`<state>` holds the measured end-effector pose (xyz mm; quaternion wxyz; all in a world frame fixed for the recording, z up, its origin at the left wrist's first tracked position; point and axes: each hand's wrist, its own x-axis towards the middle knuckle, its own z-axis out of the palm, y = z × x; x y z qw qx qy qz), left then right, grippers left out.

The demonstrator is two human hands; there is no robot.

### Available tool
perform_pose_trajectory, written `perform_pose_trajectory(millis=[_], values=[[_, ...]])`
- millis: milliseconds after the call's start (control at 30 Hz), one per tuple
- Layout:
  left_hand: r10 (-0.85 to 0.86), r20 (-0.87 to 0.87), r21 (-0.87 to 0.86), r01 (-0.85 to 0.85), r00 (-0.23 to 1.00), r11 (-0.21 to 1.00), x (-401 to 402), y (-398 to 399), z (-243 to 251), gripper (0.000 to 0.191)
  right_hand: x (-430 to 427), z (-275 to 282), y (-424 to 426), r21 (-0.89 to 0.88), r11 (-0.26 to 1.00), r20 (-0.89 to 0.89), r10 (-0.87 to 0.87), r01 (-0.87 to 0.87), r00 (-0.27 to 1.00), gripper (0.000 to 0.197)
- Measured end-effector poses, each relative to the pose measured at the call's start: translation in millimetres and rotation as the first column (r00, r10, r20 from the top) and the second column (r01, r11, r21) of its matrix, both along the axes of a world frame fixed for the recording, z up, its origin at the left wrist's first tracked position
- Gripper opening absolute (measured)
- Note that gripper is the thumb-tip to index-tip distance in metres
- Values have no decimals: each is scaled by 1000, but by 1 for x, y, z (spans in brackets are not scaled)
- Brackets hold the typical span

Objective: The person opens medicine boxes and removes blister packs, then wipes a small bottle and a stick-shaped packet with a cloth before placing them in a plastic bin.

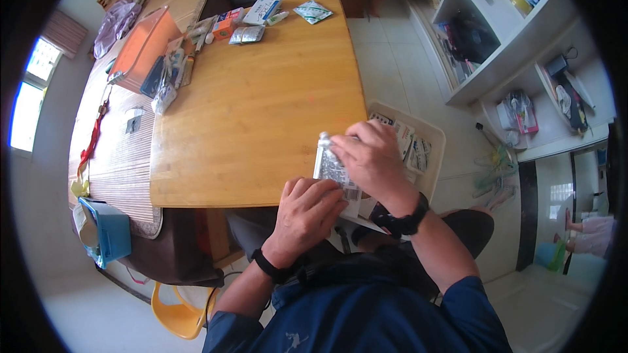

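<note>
Near the table's front right corner, my right hand pinches a small white item, too blurred to name. Just left of it, my left hand has its fingertips at the lower edge of a white pack with a grey printed face; whether it grips the pack cannot be told. Below and right of my hands is a cream plastic bin, holding several boxes and blister packs, partly hidden by my right hand and forearm.
The wooden table carries medicine boxes, a green-white sachet and bagged items along its far and left edges. An orange bin stands beyond its left side. White shelving is at right; a person's legs show at far right.
</note>
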<state>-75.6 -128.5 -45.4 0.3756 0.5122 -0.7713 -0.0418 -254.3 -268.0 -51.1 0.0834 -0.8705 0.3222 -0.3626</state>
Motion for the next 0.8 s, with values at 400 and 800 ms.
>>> perform_pose_trajectory(millis=[400, 800], values=[[38, -45, 7, -38, 998, 999, -4, -1, -7, 34, 14, 2, 13, 22, 1000, 60, 11, -13, 998, 12], [40, -50, 2, -40, 998, 999, -5, 0, -9, 37, -3, 2, 31, 4, 1000, 44, 12, -12, 999, 16]])
